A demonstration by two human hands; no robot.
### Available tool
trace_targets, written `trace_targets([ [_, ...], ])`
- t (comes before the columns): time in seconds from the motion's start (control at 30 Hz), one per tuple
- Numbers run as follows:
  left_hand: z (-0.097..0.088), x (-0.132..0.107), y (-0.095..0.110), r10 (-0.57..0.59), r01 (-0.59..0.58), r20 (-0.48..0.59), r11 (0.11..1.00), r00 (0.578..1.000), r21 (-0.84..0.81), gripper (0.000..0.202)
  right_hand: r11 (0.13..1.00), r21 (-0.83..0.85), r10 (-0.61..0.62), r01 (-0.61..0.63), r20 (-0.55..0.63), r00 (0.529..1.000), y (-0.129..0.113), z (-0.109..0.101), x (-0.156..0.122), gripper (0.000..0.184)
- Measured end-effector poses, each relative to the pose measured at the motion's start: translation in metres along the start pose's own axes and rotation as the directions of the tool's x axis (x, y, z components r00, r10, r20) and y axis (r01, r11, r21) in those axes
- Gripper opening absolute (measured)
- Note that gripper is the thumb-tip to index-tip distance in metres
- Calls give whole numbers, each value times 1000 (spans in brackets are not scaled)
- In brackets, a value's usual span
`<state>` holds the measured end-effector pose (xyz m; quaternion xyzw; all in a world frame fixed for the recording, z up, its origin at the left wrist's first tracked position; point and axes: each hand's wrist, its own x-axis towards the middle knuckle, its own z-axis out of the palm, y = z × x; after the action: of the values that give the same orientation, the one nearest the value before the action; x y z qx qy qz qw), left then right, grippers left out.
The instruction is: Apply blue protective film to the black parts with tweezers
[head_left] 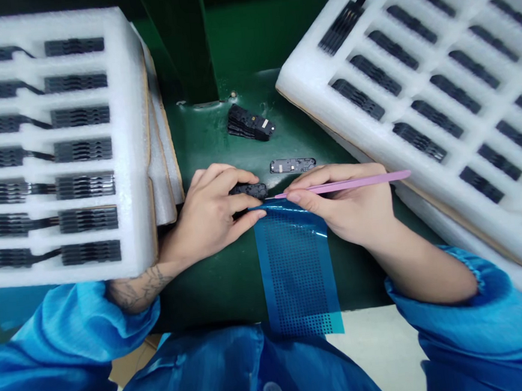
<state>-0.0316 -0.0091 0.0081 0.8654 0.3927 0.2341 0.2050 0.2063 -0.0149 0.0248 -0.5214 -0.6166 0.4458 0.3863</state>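
My left hand grips a small black plastic part between its thumb and fingers. My right hand holds a slim pink stick like a pen, its tip reaching toward the black part. Under both hands' fingertips lies a blue perforated film sheet with a grid of dark dots, its top edge curling up. Just above the hands, a single black part lies flat on the bench. Farther up sits a small stack of similar black parts.
Two white foam trays holding rows of black parts are propped up on both sides: one at left, one at right. Between them stands a dark green post on the green bench. Blue sleeves cover my forearms.
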Motion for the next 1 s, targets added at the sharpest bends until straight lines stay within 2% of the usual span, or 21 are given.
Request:
trace_targets([
  [0.2, -3, 0, 3, 3, -3, -15, 999, 1000, -38, 19, 999, -14, 31, -32, -71, 997, 6, 0, 5, 7],
  [0.37, -2, 1, 4, -99, 89, -110, 992, 989, -88, 12, 998, -8, 60, -61, -85, 995, 8, 1, 5, 9],
  [0.57, 1, 0, 3, -112, 104, -136, 993, 984, -61, 11, 998, 19, 55, -53, -121, 991, 7, 4, 5, 10],
  [0.73, 1, -2, 5, -144, 120, -234, 986, 961, -113, 13, 997, 57, 61, -53, -146, 987, 6, 4, 4, 8],
  [0.9, 1, -2, 5, -89, 70, -175, 992, 981, -108, 13, 995, 95, 45, -31, -144, 989, 7, 2, 3, 5],
  [1.0, 1, -1, 5, -102, 85, -207, 992, 973, -88, 11, 996, 81, 49, -38, -136, 990, 7, 1, 3, 6],
])
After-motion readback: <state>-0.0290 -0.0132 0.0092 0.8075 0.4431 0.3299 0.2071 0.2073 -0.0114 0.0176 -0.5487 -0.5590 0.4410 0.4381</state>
